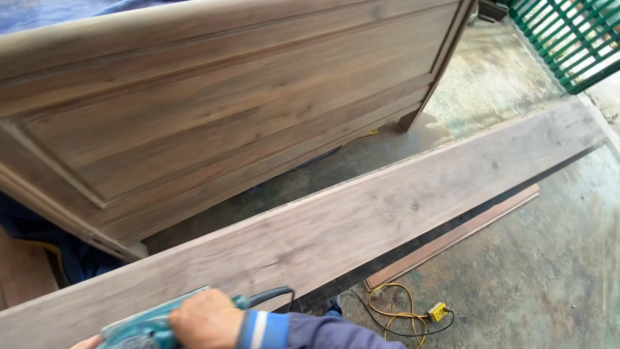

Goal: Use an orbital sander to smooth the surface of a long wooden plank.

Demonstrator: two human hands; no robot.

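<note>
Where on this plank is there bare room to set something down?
The long plank is bare from the right hand on the teal sander to its far end. Floor is free beyond the yellow cord.

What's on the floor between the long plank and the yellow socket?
In the head view, a thinner reddish board lies on the concrete floor between the long plank and the yellow socket.

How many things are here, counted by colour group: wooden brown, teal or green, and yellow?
Wooden brown: 3 (panelled furniture piece, long plank, thin board on the floor)
Teal or green: 2 (power sander under the right hand, metal grille)
Yellow: 2 (cable, plug box)
Total: 7
</note>
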